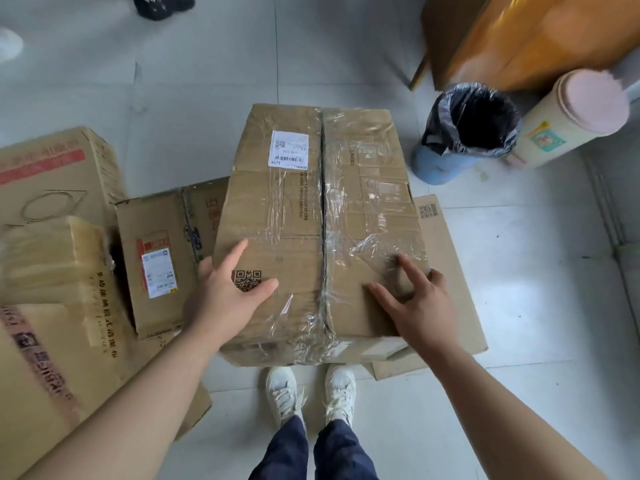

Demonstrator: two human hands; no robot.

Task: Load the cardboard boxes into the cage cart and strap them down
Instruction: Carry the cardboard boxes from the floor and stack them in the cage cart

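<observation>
A large taped cardboard box (pixel 311 202) with a white shipping label stands on the tiled floor in front of my feet, resting partly on a flat cardboard box (pixel 446 271). My left hand (pixel 228 296) lies on the near left of its top, fingers straight, thumb across a QR code. My right hand (pixel 412 299) rests on the near right of the top, fingers spread over loose clear tape. Neither hand grips anything. Several more cardboard boxes lie to the left: a small labelled one (pixel 156 265), a big one with red print (pixel 52 174) and another near my left arm (pixel 52 358). No cage cart is in view.
A blue bin with a black liner (pixel 464 133) and a beige canister with a pink lid (pixel 571 119) stand at the right rear, below orange-brown wooden furniture (pixel 519 36). Another person's dark shoe (pixel 162 5) shows at the top left. My white shoes (pixel 311 393) touch the box's near side.
</observation>
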